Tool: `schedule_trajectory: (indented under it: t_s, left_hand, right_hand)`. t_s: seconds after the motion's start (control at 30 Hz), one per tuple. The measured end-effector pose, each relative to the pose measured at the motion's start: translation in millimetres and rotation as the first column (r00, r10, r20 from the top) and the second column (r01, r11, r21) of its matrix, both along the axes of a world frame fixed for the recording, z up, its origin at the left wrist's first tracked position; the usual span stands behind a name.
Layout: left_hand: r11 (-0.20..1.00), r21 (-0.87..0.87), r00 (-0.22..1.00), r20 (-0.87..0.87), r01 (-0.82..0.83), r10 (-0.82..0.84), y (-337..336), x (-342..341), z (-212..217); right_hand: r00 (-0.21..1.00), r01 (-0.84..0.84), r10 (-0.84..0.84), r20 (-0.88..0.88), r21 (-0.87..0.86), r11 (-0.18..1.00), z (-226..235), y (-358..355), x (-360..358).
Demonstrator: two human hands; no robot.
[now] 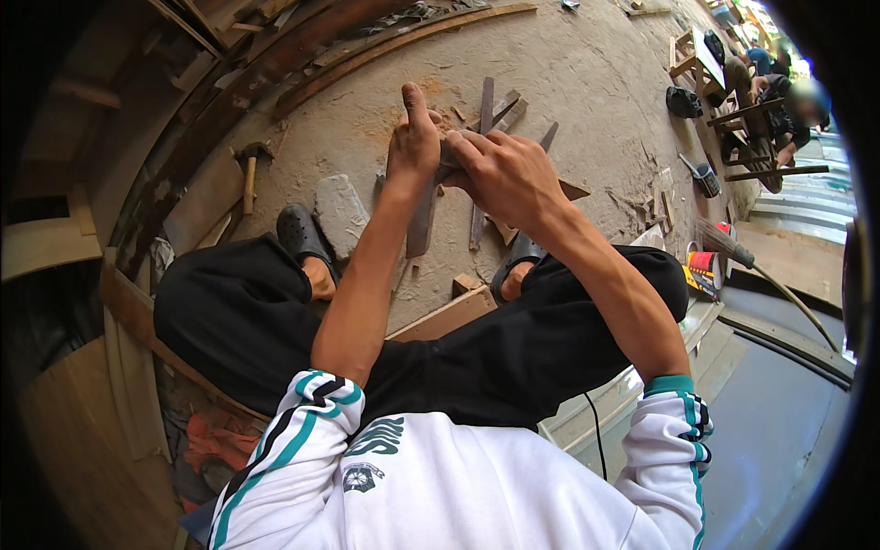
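Both hands meet over the floor ahead of me, around a dark wooden strip whose lower end slants toward my feet. My left hand has its thumb raised and points away from me; its other fingers curl around the strip and are largely hidden. My right hand closes over the upper part of the strip, knuckles up, its fingertips close against the left hand. Beneath and beyond them, several narrow wooden pieces lie crossed on the floor. The strip's upper end is covered by my hands.
A hammer and a pale block lie left of my hands. A wooden board is between my legs. At right are a broom, paint cans and a dark pot. Another person sits far right.
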State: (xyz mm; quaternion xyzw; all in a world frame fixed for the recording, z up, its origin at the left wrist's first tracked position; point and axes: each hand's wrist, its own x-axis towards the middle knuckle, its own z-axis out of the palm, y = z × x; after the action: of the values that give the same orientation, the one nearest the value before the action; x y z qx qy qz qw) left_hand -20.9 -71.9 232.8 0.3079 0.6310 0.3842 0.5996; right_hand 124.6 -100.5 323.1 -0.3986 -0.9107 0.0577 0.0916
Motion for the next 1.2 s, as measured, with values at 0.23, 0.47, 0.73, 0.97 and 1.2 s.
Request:
schedule_trajectory:
  t_s: [0.23,0.47,0.73,0.97,1.2]
  left_hand:
    - [0.989,-0.054,0.964,0.221,-0.137,0.146,3.9,-6.3,-1.5]
    - [0.985,-0.069,0.958,0.228,-0.160,0.171,6.0,-6.1,16.3]
    - [0.985,-0.103,0.963,0.220,-0.136,0.156,3.9,-2.2,23.5]
    - [0.975,-0.012,0.974,0.041,-0.224,0.224,-2.9,5.9,9.5]
    - [0.973,0.037,0.973,-0.019,-0.230,0.231,-9.9,9.8,11.9]
  right_hand:
    - [0.997,-0.014,0.010,0.082,0.042,0.999,-4.8,5.4,-2.2]
    - [0.998,-0.045,0.039,0.048,0.143,0.989,-7.6,12.0,-1.5]
    - [0.997,-0.068,0.061,0.037,0.229,0.971,-13.0,4.9,-3.6]
    - [0.990,-0.053,0.015,0.138,0.275,0.960,-23.4,-6.7,-12.4]
    - [0.990,-0.017,-0.018,0.143,0.240,0.971,-22.3,-13.0,-16.5]
